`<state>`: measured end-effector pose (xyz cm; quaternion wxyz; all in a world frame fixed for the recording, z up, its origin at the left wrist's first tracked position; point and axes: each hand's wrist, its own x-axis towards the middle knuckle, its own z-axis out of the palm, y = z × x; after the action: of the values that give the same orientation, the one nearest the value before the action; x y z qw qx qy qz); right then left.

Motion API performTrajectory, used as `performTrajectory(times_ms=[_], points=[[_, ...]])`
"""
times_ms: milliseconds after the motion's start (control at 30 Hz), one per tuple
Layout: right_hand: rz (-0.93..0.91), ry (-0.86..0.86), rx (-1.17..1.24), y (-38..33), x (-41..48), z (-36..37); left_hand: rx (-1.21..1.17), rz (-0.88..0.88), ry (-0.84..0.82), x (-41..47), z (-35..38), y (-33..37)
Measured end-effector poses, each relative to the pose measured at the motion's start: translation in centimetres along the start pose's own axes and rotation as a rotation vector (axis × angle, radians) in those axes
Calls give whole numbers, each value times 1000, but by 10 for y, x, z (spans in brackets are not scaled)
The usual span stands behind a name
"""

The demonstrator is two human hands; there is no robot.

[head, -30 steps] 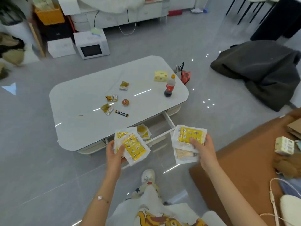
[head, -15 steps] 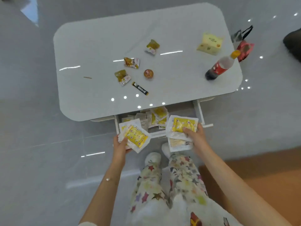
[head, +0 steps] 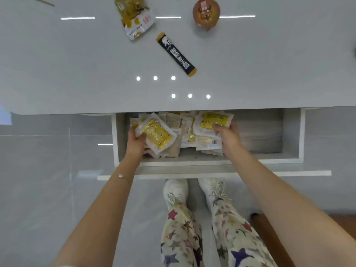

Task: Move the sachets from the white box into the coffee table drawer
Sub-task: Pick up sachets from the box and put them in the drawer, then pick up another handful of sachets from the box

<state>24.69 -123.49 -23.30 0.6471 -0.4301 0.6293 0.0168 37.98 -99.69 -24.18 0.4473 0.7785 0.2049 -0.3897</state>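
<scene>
Drawer (head: 269,160) is pulled open, and both hands are inside it. Left hand (head: 135,143) is curled round a left stack (head: 157,135) of yellow-and-white sachets, thumb on top. Right hand (head: 226,135) is clamped on a right stack (head: 213,120), thumb pressed on the top sachet. Loose sachets (head: 185,130) are piled between the two sets of fingers, on the drawer floor. Beyond the fingertips, on the coffee table top (head: 77,64), three things are seen: black stick packet (head: 176,54), yellow snack packet (head: 134,16), round brown tub (head: 206,12).

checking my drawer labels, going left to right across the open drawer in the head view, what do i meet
left hand → left-hand sachets → loose sachets → right-hand sachets → right hand → bare drawer floor
</scene>
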Motion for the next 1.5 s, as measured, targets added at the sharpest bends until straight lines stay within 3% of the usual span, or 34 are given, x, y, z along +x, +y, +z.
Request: performTrajectory(times_ms=[167, 300, 533, 700, 967, 1200, 1500], points=[[-77, 80, -192, 6, -3, 5, 178, 55, 94, -3, -5, -3], [-247, 66, -523, -13, -36, -6, 364, 177, 106, -42, -16, 17], [-591, -59, -1203, -78, -142, -38, 830, 552, 88, -151, -53, 81], [-739, -64, -1414, -139, -241, -52, 1017, 620, 166, -244, -79, 134], [-947, -115, -1497, -223, -385, -57, 1095, 559, 207, -387, -103, 177], [-1156, -276, -1638, -246, -474, -34, 870, 501, 420, -471, -147, 174], [-1505, -488, -1715, -225, -574, 75, 658, 267, 732, -532, -276, 123]])
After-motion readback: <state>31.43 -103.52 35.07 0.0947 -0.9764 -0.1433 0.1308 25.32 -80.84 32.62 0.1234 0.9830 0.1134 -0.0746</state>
